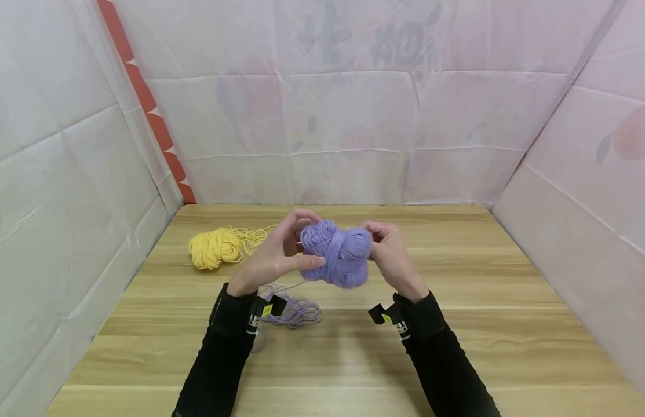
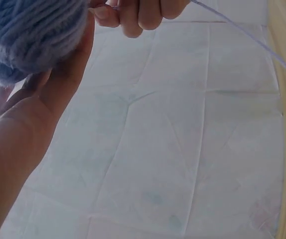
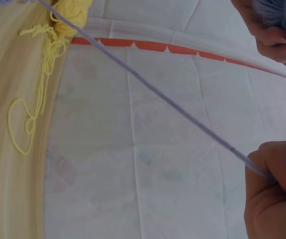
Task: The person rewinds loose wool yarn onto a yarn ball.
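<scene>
- Black sleeves [image 1: 214, 364] are nearest me, at seven and five o'clock.
- Left hand [image 1: 275, 253] grips the purple ball [image 1: 348, 260] at dial's centre; right hand [image 1: 394, 255] pinches a purple strand [image 3: 155, 89].
- I judge the ball light and soft, best held round its wrapped waist [image 1: 333, 255].

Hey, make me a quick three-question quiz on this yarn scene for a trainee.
1. Multiple choice: what does the left grip hold?
A) a wooden spool
B) a pair of scissors
C) the plump purple yarn skein

2. True or false: the rounded yellow yarn bundle lies on the flat, pale wood-grain tabletop.

3. Fill in the blank: the thin purple yarn strand crossing the right wrist view runs into the ____ grip.

Key: 1. C; 2. True; 3. right grip.
</scene>
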`<state>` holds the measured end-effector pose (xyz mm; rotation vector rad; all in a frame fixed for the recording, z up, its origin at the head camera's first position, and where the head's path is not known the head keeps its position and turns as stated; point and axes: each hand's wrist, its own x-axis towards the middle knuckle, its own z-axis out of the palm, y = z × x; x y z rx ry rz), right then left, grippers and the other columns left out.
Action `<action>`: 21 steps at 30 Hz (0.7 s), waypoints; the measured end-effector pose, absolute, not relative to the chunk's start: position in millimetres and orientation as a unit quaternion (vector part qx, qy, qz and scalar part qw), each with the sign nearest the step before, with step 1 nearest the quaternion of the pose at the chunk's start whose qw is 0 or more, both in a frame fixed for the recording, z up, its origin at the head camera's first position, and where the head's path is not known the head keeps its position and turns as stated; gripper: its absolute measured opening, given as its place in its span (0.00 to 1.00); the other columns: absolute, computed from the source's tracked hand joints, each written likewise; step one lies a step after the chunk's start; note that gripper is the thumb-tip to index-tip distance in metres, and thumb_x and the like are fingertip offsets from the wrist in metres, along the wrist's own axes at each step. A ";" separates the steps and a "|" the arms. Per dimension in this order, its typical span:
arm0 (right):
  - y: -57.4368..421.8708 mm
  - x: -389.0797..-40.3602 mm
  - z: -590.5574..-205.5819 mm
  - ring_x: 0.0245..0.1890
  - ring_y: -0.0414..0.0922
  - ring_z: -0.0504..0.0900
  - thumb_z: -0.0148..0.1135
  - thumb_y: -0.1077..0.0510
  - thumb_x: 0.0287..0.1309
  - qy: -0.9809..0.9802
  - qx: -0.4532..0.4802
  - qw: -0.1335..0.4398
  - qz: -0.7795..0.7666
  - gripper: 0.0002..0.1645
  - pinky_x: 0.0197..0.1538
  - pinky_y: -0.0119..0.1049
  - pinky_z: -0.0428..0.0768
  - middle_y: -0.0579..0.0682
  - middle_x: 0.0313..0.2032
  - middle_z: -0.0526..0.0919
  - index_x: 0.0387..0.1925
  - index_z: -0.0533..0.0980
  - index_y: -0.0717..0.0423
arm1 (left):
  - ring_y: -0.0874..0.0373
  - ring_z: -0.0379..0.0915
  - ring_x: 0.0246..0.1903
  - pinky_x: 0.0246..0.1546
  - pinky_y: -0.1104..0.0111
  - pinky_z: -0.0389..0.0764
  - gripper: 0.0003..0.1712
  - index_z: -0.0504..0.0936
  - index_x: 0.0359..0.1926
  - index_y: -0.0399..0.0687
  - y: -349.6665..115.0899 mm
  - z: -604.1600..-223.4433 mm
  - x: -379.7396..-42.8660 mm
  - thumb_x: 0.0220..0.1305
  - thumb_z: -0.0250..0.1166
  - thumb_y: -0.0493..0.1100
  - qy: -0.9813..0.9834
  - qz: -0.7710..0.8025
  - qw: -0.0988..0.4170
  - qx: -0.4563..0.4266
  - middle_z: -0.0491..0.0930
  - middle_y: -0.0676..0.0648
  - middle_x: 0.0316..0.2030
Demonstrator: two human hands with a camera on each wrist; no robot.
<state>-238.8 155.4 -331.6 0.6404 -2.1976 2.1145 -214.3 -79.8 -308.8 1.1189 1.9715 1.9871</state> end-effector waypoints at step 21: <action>143.9 -247.1 -343.7 0.15 0.41 0.51 0.59 0.61 0.64 -0.697 0.294 -0.002 0.654 0.12 0.20 0.34 0.52 0.37 0.20 0.70 0.42 0.82 0.65 | 0.56 0.74 0.51 0.50 0.70 0.78 0.31 0.59 0.63 0.47 -81.6 -308.3 -220.9 0.63 0.61 0.32 0.625 0.742 -0.121 0.212 0.71 0.47 0.55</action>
